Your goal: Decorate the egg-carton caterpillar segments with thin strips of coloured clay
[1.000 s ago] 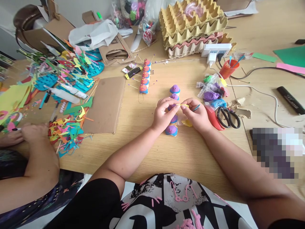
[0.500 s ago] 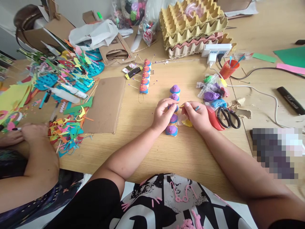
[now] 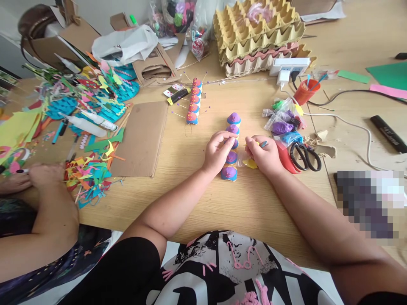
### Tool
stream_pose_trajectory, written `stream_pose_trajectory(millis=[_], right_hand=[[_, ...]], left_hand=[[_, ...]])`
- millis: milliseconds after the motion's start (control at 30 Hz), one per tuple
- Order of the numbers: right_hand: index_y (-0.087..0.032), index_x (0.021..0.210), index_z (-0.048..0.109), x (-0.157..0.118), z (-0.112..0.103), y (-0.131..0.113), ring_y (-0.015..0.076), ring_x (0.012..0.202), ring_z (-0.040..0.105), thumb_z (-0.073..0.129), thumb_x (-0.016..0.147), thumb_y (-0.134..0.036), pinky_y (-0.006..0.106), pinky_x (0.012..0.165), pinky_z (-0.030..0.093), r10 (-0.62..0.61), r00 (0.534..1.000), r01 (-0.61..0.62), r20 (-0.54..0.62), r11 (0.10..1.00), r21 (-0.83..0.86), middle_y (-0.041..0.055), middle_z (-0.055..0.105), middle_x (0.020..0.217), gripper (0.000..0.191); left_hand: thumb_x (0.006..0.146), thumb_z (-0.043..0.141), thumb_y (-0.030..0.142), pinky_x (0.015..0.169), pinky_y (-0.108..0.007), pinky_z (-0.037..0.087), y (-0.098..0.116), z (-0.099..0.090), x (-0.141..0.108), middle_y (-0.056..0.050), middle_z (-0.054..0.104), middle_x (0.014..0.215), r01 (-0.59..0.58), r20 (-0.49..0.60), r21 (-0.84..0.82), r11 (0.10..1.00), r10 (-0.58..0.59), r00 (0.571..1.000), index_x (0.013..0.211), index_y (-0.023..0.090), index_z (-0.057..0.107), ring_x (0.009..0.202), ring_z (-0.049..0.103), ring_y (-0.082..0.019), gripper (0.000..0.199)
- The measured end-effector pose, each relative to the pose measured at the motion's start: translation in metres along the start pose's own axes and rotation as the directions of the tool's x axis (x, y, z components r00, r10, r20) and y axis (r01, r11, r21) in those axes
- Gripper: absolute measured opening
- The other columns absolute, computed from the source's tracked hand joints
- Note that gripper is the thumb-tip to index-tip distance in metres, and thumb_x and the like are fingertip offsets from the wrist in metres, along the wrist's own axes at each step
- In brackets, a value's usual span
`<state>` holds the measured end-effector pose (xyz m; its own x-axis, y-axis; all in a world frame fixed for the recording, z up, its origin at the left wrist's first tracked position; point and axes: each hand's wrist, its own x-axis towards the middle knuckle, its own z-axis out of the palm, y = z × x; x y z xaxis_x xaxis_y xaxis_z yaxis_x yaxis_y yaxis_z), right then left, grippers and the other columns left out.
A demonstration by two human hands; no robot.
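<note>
A row of purple and blue egg-carton cups (image 3: 229, 173) runs away from me on the table. My left hand (image 3: 219, 151) is over its left side, thumb and forefinger pinched on something too small to make out. To the right of the row, my right hand (image 3: 261, 153) is closed round a thin tool (image 3: 263, 144) whose blue end shows; its tip is hidden by the fingers. Yellow clay (image 3: 249, 163) in clear plastic lies between the hands. Farther back stands a red and blue cup row (image 3: 192, 117) with pins stuck in its sides.
Black-handled scissors (image 3: 305, 156), bagged clay (image 3: 282, 127) and an orange cup (image 3: 306, 91) lie to the right. Cardboard (image 3: 140, 140) and paper scraps (image 3: 92, 178) are at left, near another person's hands (image 3: 47, 174). Egg trays (image 3: 257, 34) are stacked behind.
My right hand has moved slightly right, away from my left hand, widening the gap between them. My left hand has barely moved.
</note>
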<state>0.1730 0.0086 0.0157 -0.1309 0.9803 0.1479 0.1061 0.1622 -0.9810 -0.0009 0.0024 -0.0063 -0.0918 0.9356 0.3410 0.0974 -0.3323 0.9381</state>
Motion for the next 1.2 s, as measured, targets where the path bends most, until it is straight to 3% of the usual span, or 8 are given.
stream_pose_trajectory(millis=[67, 267, 367, 567, 800, 900, 1067, 1200], right_hand=[[-0.021, 0.061, 0.063, 0.0, -0.0001, -0.0012, 0.0129, 0.053, 0.047, 0.073, 0.086, -0.079, 0.029, 0.05, 0.038, 0.009, 1.0, -0.009, 0.023, 1.0, -0.001, 0.0016, 0.057, 0.056, 0.064], [-0.022, 0.091, 0.073, 0.002, 0.0021, 0.0034, 0.0133, 0.065, 0.053, 0.084, 0.083, -0.066, 0.027, 0.057, 0.044, -0.026, 0.999, 0.023, 0.027, 0.996, 0.091, 0.0027, 0.07, 0.08, 0.046], [-0.021, 0.086, 0.071, 0.0019, 0.0022, 0.0043, 0.0134, 0.065, 0.054, 0.082, 0.085, -0.066, 0.027, 0.057, 0.044, -0.015, 0.999, 0.012, 0.031, 0.997, 0.076, 0.0027, 0.069, 0.078, 0.046], [-0.021, 0.062, 0.065, 0.0008, 0.0014, 0.0012, 0.0127, 0.054, 0.048, 0.071, 0.088, -0.078, 0.029, 0.05, 0.037, 0.019, 0.999, -0.02, 0.034, 0.999, 0.03, 0.0021, 0.061, 0.059, 0.063], [-0.023, 0.083, 0.068, 0.0039, 0.003, 0.0036, 0.0117, 0.056, 0.048, 0.083, 0.079, -0.074, 0.028, 0.051, 0.038, 0.031, 0.999, -0.032, 0.009, 0.992, 0.12, 0.0005, 0.068, 0.073, 0.054], [-0.025, 0.081, 0.061, 0.0028, 0.0031, 0.001, 0.0125, 0.053, 0.049, 0.076, 0.086, -0.076, 0.029, 0.051, 0.04, 0.017, 1.0, -0.014, -0.02, 0.987, 0.159, -0.0008, 0.066, 0.068, 0.053], [-0.025, 0.073, 0.056, -0.0046, 0.0011, -0.0053, 0.0155, 0.056, 0.056, 0.056, 0.101, -0.074, 0.034, 0.063, 0.047, -0.145, 0.987, 0.148, 0.075, 0.988, -0.037, 0.0006, 0.064, 0.062, 0.056], [-0.025, 0.078, 0.057, -0.0054, -0.0023, 0.0009, 0.0175, 0.058, 0.057, 0.046, 0.105, -0.073, 0.034, 0.063, 0.043, -0.167, 0.982, 0.186, 0.089, 0.933, -0.307, 0.0013, 0.065, 0.062, 0.056]], left_hand=[[0.1, 0.07, 0.051, 0.108, -0.038, 0.056, 0.0002, -0.0001, -0.0001, -0.005, 0.078, 0.109, -0.002, 0.0, 0.001, 1.0, 0.002, 1.0, 0.099, 0.027, 0.078, 0.115, 0.072, -0.021, 0.025], [0.099, 0.071, 0.048, 0.108, -0.037, 0.056, -0.0009, 0.0006, -0.0004, -0.005, 0.078, 0.109, -0.007, -0.009, -0.02, 1.0, 0.007, 1.0, 0.098, 0.025, 0.078, 0.114, 0.072, -0.021, 0.024], [0.099, 0.071, 0.047, 0.108, -0.037, 0.056, -0.0005, 0.0008, -0.0005, -0.005, 0.078, 0.108, -0.008, -0.008, -0.015, 1.0, 0.008, 1.0, 0.098, 0.025, 0.078, 0.113, 0.072, -0.021, 0.023], [0.1, 0.07, 0.045, 0.108, -0.037, 0.056, 0.0011, -0.0001, -0.0001, -0.005, 0.079, 0.108, 0.006, -0.007, -0.013, 1.0, -0.006, 1.0, 0.098, 0.026, 0.078, 0.114, 0.072, -0.02, 0.021], [0.099, 0.071, 0.048, 0.105, -0.036, 0.057, -0.0007, 0.0001, -0.0002, -0.005, 0.079, 0.108, 0.01, -0.008, -0.006, 1.0, -0.01, 1.0, 0.098, 0.026, 0.078, 0.113, 0.073, -0.021, 0.023], [0.099, 0.071, 0.047, 0.107, -0.036, 0.056, -0.0011, 0.0005, -0.0001, -0.005, 0.08, 0.109, 0.018, -0.023, -0.012, 1.0, -0.018, 1.0, 0.098, 0.026, 0.078, 0.114, 0.073, -0.021, 0.023], [0.098, 0.072, 0.045, 0.105, -0.035, 0.057, -0.0013, 0.0007, 0.0002, -0.005, 0.08, 0.11, 0.046, -0.021, -0.045, 0.998, -0.047, 0.999, 0.099, 0.025, 0.078, 0.114, 0.073, -0.02, 0.021], [0.098, 0.071, 0.048, 0.098, -0.034, 0.06, -0.0023, 0.0008, -0.0002, -0.005, 0.08, 0.111, 0.077, -0.018, -0.051, 0.996, -0.078, 0.997, 0.1, 0.025, 0.078, 0.108, 0.074, -0.019, 0.024]])
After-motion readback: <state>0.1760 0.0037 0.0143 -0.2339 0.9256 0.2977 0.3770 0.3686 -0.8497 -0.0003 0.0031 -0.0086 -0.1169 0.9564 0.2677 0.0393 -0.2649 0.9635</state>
